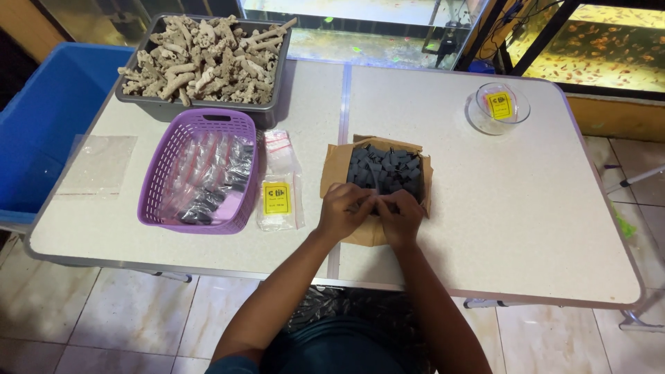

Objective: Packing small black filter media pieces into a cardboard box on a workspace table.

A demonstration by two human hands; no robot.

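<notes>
Bare hands meet at the near edge of the cardboard box (334,170): left hand (341,211) and right hand (400,216), each grip pinched shut on something small, hidden by fingers. Best worked low over the box, I judge, so dark blocks (386,168) stay in. Beyond: bags (280,199), purple basket (199,168), coral tray (203,60).

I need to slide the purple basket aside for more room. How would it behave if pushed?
The purple basket would probably slide easily: its slotted plastic walls look light, and it holds only small clear bags. Low and wide, it seems unlikely to tip. The loose bags may shift inside, and it sits close to the grey tray.
</notes>
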